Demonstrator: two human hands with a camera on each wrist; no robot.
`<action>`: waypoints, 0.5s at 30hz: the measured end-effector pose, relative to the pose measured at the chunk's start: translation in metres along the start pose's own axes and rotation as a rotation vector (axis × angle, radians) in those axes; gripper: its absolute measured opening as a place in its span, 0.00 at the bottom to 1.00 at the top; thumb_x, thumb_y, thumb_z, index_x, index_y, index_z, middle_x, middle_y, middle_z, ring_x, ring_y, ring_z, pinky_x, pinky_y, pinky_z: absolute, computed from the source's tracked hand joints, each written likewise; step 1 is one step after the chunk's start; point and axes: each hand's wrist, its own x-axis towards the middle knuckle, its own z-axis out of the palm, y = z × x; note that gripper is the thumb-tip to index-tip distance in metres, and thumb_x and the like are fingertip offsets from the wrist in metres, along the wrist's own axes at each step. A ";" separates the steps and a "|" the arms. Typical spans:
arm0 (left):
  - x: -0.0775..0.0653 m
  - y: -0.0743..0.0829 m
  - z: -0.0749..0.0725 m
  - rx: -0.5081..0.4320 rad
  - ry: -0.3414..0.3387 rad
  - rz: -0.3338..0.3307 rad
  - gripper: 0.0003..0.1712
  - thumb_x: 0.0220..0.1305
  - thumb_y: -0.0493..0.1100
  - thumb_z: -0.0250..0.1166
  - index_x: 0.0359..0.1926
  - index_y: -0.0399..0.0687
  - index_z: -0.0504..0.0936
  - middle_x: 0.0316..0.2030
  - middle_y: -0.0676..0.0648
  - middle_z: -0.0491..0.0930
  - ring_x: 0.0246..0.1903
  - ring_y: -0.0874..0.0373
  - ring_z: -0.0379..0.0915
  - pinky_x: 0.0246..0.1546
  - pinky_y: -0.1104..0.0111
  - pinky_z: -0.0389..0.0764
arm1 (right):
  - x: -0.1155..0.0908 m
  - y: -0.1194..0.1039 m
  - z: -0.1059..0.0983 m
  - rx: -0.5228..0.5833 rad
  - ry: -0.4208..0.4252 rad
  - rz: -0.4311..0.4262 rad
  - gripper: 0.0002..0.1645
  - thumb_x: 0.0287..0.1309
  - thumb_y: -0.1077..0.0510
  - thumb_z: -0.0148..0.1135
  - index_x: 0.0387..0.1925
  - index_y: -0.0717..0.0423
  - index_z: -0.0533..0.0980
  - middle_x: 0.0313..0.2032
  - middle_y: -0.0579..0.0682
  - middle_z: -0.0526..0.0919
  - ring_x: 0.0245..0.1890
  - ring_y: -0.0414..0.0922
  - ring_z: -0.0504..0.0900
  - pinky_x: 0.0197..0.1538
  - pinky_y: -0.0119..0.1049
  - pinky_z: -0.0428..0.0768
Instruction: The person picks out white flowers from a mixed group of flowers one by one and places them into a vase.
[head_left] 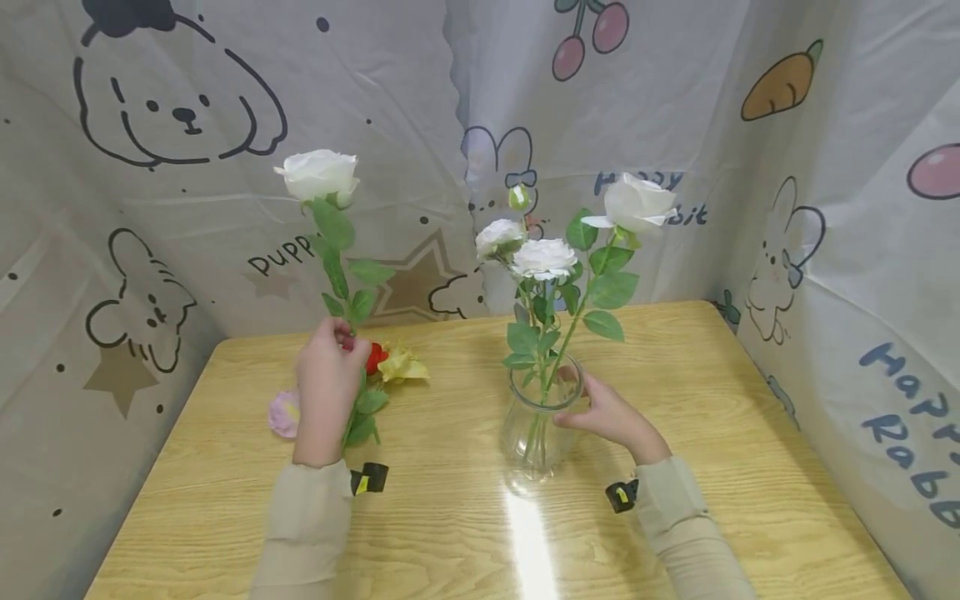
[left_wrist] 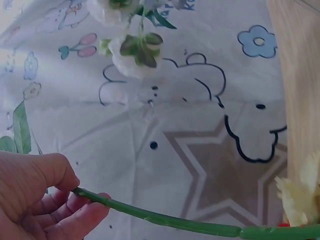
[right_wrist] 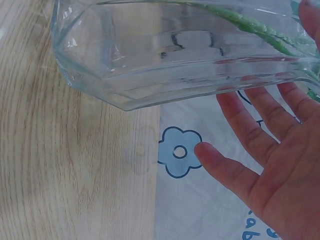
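My left hand [head_left: 327, 392] pinches the green stem of a white rose [head_left: 321, 175] and holds it upright over the left of the table. In the left wrist view, thumb and fingers meet on the stem [left_wrist: 165, 219]. On the right, my right hand [head_left: 617, 419] grips a clear glass vase [head_left: 517, 437] just below its rim. The right wrist view shows fingers against the side of the vase [right_wrist: 130, 65]. In the vase stand a taller white rose [head_left: 637, 204] and a stem with white blooms [head_left: 546, 259] and a bud [head_left: 518, 197].
Beside my left hand lie a yellow flower [head_left: 403, 365], a red flower [head_left: 375, 358] and a pale purple flower [head_left: 283, 413]. Some green leaves [head_left: 363, 427] lie by that wrist. A printed curtain [head_left: 405, 100] rises behind the wooden table [head_left: 442, 533] and along its sides.
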 end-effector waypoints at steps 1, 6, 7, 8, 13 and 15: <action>0.001 0.004 0.001 -0.013 0.004 0.010 0.13 0.52 0.39 0.50 0.38 0.36 0.71 0.31 0.38 0.77 0.27 0.49 0.72 0.26 0.63 0.74 | 0.000 -0.001 0.000 0.002 -0.001 0.000 0.44 0.44 0.49 0.64 0.61 0.57 0.57 0.61 0.63 0.65 0.59 0.62 0.65 0.59 0.63 0.64; 0.003 0.023 0.007 -0.100 -0.016 0.052 0.13 0.53 0.39 0.51 0.39 0.35 0.71 0.32 0.38 0.78 0.31 0.49 0.77 0.30 0.60 0.80 | -0.001 -0.002 0.000 0.002 -0.003 0.004 0.45 0.44 0.49 0.64 0.62 0.57 0.55 0.61 0.62 0.65 0.59 0.62 0.65 0.59 0.63 0.64; 0.003 0.027 0.008 -0.111 -0.019 0.065 0.14 0.53 0.39 0.51 0.39 0.35 0.71 0.32 0.38 0.78 0.30 0.49 0.77 0.30 0.60 0.80 | -0.001 -0.001 0.000 0.001 -0.003 0.006 0.45 0.44 0.49 0.64 0.62 0.57 0.55 0.61 0.62 0.65 0.59 0.62 0.65 0.59 0.63 0.64; 0.003 0.032 0.009 -0.124 -0.029 0.075 0.14 0.54 0.39 0.51 0.40 0.35 0.71 0.32 0.38 0.78 0.30 0.49 0.77 0.30 0.60 0.80 | -0.001 -0.001 0.000 -0.002 -0.002 0.006 0.46 0.44 0.49 0.64 0.62 0.56 0.55 0.61 0.62 0.65 0.58 0.62 0.65 0.59 0.62 0.64; 0.001 0.054 0.014 -0.178 -0.055 0.122 0.13 0.55 0.40 0.51 0.39 0.36 0.71 0.33 0.39 0.78 0.31 0.51 0.78 0.29 0.61 0.80 | -0.001 -0.001 0.000 -0.002 -0.002 0.015 0.45 0.44 0.49 0.64 0.62 0.57 0.55 0.61 0.62 0.65 0.59 0.62 0.64 0.60 0.62 0.64; 0.001 0.064 0.015 -0.197 -0.058 0.136 0.13 0.55 0.40 0.52 0.39 0.37 0.71 0.34 0.40 0.78 0.32 0.52 0.78 0.30 0.61 0.80 | -0.001 -0.001 0.000 -0.001 -0.002 0.020 0.45 0.44 0.50 0.64 0.62 0.57 0.55 0.61 0.62 0.65 0.59 0.62 0.64 0.59 0.62 0.64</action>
